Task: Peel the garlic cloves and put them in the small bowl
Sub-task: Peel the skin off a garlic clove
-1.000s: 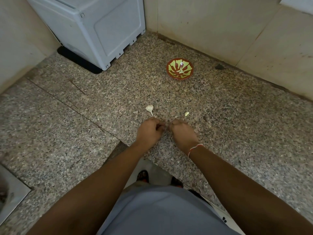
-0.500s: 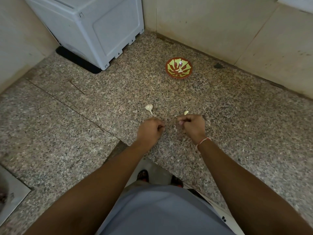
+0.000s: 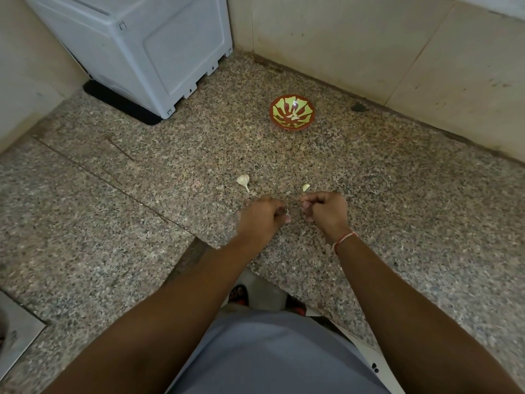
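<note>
Over the speckled tabletop (image 3: 397, 209), the left hand (image 3: 262, 218) curls its grip round a garlic clove (image 3: 287, 211); the right hand (image 3: 326, 210) pinches a scrap of skin. Just beyond lie a garlic piece (image 3: 243, 180) and a peeled clove (image 3: 305, 187). Farther back sits the small bowl (image 3: 292, 112).

White appliance (image 3: 147, 49) upper left, on black mat (image 3: 119, 105); speckled counter (image 3: 397, 194) across frame; beige wall (image 3: 355, 38) upper right; metal sink edge (image 3: 17, 336) lower left; sandals (image 3: 238, 295) below counter edge.
</note>
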